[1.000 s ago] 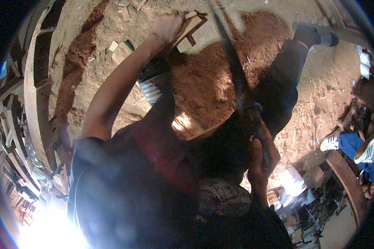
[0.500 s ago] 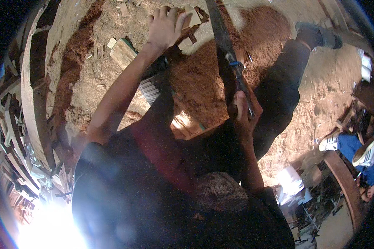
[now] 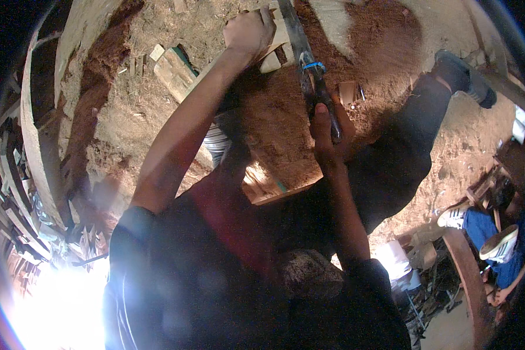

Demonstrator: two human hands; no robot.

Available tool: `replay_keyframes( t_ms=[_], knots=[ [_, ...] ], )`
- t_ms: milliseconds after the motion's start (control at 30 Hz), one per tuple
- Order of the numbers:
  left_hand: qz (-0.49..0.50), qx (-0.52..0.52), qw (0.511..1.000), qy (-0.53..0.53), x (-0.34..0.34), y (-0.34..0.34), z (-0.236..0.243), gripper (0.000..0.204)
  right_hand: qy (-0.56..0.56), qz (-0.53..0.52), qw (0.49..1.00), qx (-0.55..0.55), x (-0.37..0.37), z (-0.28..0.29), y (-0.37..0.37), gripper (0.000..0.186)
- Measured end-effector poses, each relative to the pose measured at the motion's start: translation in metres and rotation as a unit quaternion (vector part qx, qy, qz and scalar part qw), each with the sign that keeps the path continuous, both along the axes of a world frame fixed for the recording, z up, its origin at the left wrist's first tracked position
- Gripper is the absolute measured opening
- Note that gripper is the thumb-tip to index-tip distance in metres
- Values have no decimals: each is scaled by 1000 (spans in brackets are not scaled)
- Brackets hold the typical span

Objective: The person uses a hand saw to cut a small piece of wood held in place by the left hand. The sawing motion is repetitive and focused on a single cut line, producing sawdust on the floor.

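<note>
1. Head view, landmark: one long-bladed tool (image 3: 299, 44), dark, perhaps a saw; blue tie (image 3: 314, 65) near the handle; blade running out past the upper edge.
2. Right hand (image 3: 326, 137), at the tool's near end: fingers clamped round the handle, thumb on top. Risk: a loosened or twisted grip would likely let the blade swing off line.
3. Left hand (image 3: 248, 32), just left of the tool's blade: fingers curled in; whether they clamp the wood beneath, cannot tell. Risk: a blade slipping sideways could cut the knuckles, being so near.
4. Pale wood piece (image 3: 280, 32), between left hand and tool; contact with the blade unclear. Risk: if poorly pinned, it may shift or roll.
5. Small offcut (image 3: 270, 62), left of the tool. Risk: wood resting on such loose scrap could rock.
6. Brown sawdust (image 3: 274, 111), loose, left of the tool's handle. Risk: poor footing for whatever rests on it.
7. Dark-clad leg (image 3: 402, 137), right of the tool. Risk: a wide stray swing might reach it.
</note>
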State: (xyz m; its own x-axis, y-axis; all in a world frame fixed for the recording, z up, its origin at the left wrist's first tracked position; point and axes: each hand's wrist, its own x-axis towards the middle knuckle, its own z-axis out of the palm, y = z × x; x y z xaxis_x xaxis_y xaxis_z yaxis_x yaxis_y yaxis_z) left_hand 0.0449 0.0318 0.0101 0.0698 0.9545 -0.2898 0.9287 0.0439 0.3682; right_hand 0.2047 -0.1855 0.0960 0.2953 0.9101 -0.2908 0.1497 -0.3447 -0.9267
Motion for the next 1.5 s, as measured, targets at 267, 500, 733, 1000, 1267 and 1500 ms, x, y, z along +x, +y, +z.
replay_keyframes(
  t_ms=[267,500,733,1000,1267,1500],
  knots=[
    [-83,-42,993,66,1,7,3,37,35,16,999,-23,-2,-12,-1,34],
    [-61,-44,994,85,10,-1,24,45,-71,32,996,49,-22,-8,6,35],
    [-23,-28,998,51,6,6,-14,45,-63,32,998,3,-29,-4,-12,36],
    [-50,8,998,40,1,6,-18,50,-90,50,993,52,-19,-20,1,29],
    [-17,-18,999,45,3,9,-27,52,-114,39,991,64,-22,-22,-15,26],
    [-64,-48,995,64,17,4,22,52,-100,39,990,87,-19,-15,31,27]
  ],
)
